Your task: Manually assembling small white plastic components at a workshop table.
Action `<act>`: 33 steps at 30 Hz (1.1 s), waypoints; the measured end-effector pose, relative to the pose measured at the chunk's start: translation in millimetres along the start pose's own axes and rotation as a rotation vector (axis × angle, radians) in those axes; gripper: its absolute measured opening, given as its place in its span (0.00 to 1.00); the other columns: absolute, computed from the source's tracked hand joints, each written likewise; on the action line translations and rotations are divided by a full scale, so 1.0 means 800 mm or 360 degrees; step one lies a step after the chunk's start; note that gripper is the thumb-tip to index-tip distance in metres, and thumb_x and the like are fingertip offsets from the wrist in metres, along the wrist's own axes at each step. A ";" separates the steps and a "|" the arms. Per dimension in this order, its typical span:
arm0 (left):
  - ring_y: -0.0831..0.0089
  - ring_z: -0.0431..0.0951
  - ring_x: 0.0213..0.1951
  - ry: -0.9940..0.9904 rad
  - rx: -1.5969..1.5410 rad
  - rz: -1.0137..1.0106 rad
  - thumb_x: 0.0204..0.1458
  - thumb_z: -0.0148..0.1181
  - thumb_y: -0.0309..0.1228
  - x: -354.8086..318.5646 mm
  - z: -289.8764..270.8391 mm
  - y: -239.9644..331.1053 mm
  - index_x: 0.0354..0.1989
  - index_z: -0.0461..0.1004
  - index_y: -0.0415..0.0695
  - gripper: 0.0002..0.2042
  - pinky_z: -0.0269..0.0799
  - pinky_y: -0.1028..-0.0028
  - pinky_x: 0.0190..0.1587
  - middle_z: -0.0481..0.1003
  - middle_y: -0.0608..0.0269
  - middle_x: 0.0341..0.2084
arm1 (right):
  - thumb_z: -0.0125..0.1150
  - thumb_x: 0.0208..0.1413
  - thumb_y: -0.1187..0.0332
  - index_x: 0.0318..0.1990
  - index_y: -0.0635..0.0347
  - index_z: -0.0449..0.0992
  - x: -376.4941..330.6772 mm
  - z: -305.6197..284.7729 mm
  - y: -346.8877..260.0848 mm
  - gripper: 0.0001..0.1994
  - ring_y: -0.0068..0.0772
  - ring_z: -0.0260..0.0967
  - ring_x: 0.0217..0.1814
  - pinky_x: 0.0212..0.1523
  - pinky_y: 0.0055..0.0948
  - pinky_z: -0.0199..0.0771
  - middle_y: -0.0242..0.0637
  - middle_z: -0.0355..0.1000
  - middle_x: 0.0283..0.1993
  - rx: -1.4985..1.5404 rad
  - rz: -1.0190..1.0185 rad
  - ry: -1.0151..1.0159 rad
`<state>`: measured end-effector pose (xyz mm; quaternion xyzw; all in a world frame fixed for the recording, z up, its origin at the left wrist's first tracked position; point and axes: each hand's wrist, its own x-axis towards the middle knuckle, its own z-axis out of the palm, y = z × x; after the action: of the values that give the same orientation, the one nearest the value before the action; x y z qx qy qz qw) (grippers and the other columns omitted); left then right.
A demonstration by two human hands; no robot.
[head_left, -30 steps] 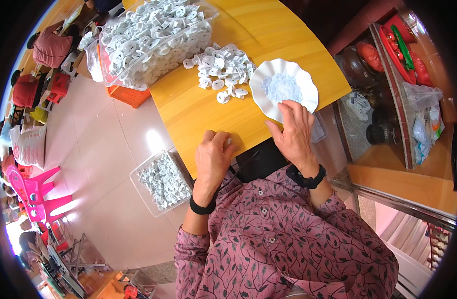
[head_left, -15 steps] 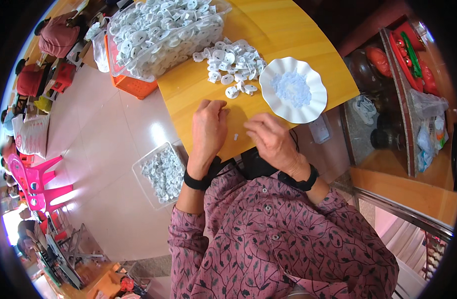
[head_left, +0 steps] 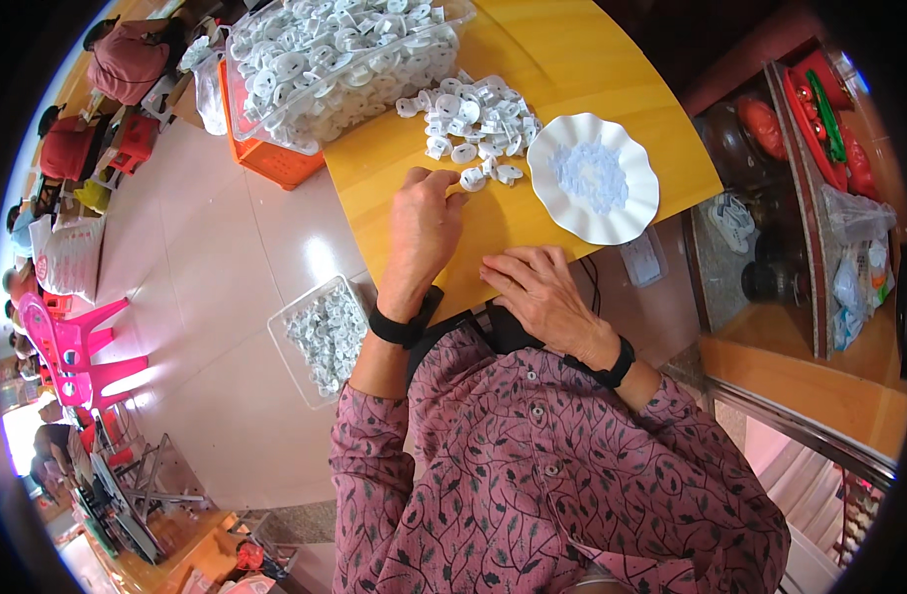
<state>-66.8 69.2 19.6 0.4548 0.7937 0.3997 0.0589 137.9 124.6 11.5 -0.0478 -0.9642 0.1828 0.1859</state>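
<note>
From the head view, we see a scalloped white plate [head_left: 614,229] of pale translucent slivers [head_left: 582,173] at one o'clock from our right hand [head_left: 544,299]. A pile of white plastic parts [head_left: 481,121] lies at our left hand's [head_left: 426,226] one o'clock, its nearest pieces just beside those fingertips; a heaped clear bin stands toward eleven.

Our left fingers curl, narrowly parted from the thumb; our right fingers lie close together near the table's edge. We cannot tell whether either hand holds anything.

The table [head_left: 374,193] is yellow wood; pinkish tiles [head_left: 206,346] lie left.
</note>
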 end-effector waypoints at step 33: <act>0.69 0.78 0.37 -0.0510 -0.2881 -0.0826 0.61 0.61 0.30 -0.099 0.006 0.012 0.59 0.71 0.36 0.20 0.75 0.73 0.39 0.77 0.60 0.39 | 0.56 0.63 0.75 0.40 0.65 0.71 0.008 -0.032 -0.010 0.03 0.33 0.77 0.32 0.33 0.30 0.76 0.41 0.75 0.34 0.1050 0.0816 0.0532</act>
<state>-12.0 14.0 1.5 0.0957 0.2419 0.7696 0.5832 141.3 126.7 38.8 -0.2521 -0.7681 0.5104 0.2932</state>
